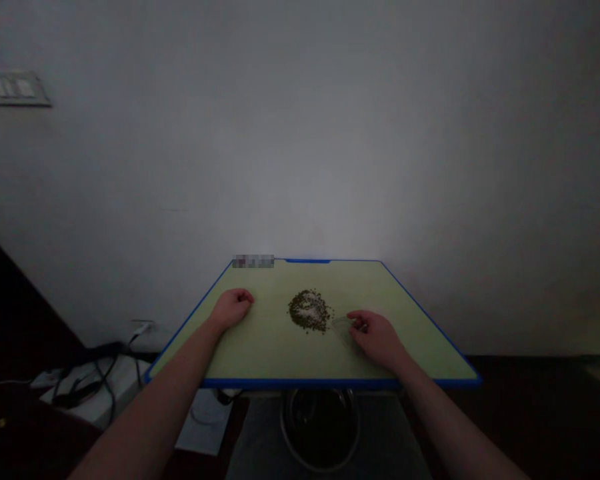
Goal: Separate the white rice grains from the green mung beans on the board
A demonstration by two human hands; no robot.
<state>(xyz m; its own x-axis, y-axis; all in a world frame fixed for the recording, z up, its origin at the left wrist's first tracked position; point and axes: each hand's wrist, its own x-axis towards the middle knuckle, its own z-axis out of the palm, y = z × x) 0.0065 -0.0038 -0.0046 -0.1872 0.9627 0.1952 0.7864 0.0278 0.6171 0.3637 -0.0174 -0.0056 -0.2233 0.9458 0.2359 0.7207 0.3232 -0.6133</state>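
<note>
The left hand (231,309) curls shut at the grain pile's (305,311) nine o'clock; the right hand (377,339), at four, pinches a transparent object's (343,326) outer side, leaving the inner exposed.

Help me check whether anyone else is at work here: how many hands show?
2. The left hand is over the board, left of the dark granules; the right hand is right of them, fingers at a clear item. No other hand shows.

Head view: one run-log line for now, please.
left hand: on board, fingers curled | right hand: fingers on clear item beside grain pile | pile: dark, whitish on top | bowl: below board's near edge
</note>
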